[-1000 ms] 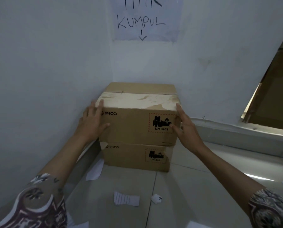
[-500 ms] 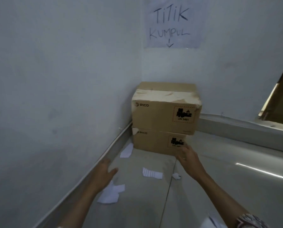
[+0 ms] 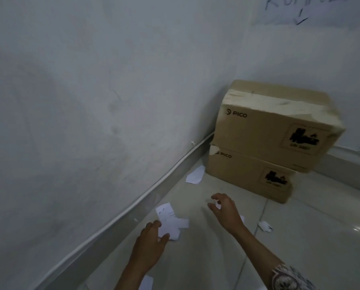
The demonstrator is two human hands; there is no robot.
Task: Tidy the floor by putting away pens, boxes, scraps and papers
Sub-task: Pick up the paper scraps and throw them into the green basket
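Note:
Two brown PICO boxes are stacked in the corner, the upper box (image 3: 275, 122) sitting on the lower box (image 3: 248, 174). White paper scraps lie on the tiled floor in front of them. My left hand (image 3: 151, 241) reaches down with fingers apart, its fingertips at the edge of a pile of overlapping papers (image 3: 171, 220). My right hand (image 3: 225, 212) hovers with curled fingers over a lined scrap (image 3: 242, 218), which it mostly hides. A bit of white shows between its thumb and forefinger. A crumpled scrap (image 3: 264, 226) lies to its right.
Another paper scrap (image 3: 194, 174) lies by the skirting next to the lower box, and one scrap (image 3: 146, 282) sits near my left forearm. A white cable (image 3: 133, 206) runs along the left wall. A handwritten sign (image 3: 300, 9) hangs above the boxes.
Both hands let go of the upper box and came down to the floor. My view swung left and down, and the hands now reach the paper scraps.

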